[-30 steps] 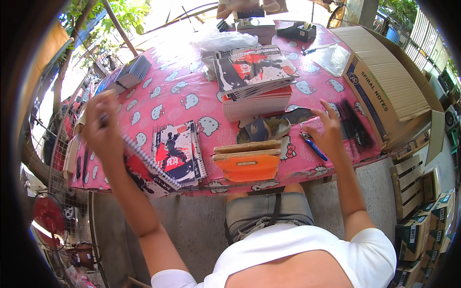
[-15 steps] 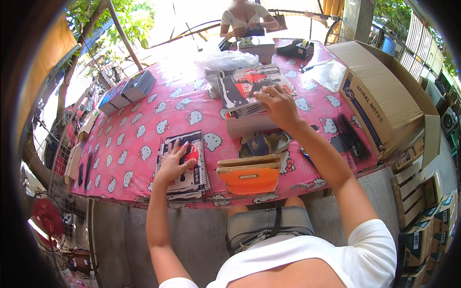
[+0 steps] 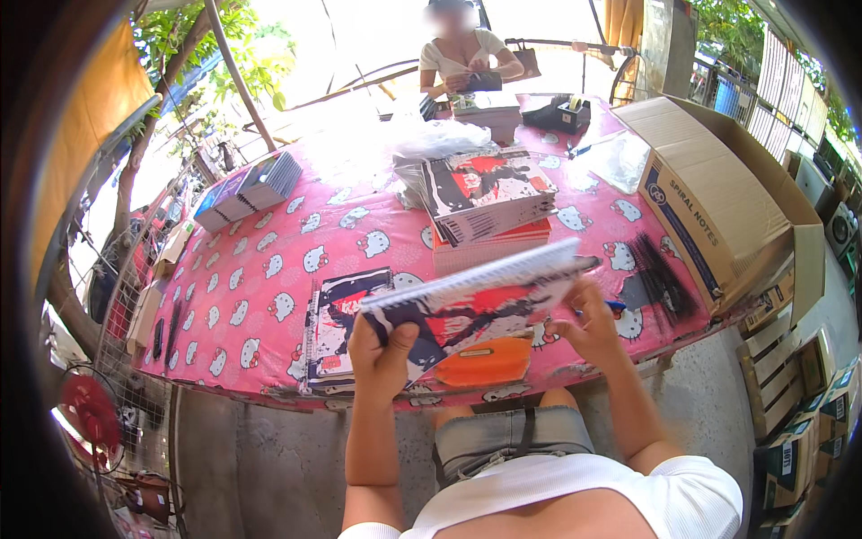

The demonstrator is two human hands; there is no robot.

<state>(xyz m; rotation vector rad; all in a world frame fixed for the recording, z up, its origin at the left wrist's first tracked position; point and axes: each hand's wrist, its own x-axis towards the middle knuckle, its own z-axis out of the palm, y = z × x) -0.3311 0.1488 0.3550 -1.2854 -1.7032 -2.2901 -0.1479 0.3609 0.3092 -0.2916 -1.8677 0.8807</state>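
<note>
A spiral notebook (image 3: 489, 310) with a red, black and white cover is held up tilted over the near edge of the table. My left hand (image 3: 382, 355) grips its left end, thumb across the cover. At its right end is my right hand (image 3: 588, 328), fingers bent around the corner. Partly behind my left hand, similar notebooks (image 3: 332, 319) lie in a low pile on the table. Beyond the held notebook stands a taller stack of notebooks (image 3: 494, 184). Below it an orange block (image 3: 485, 361) shows only in part.
A pink patterned cloth (image 3: 260, 296) covers the table. At right stands an open cardboard box (image 3: 709, 198), with black spiral bindings (image 3: 660, 274) nearby. More notebooks (image 3: 251, 189) lie far left. Clear plastic (image 3: 440, 139) and a tape dispenser (image 3: 570, 115) lie farther back. A person (image 3: 467, 63) works opposite.
My right hand has come back from the tall stack, and a notebook is now held up between both hands. My left hand has left the low pile and moved right.
</note>
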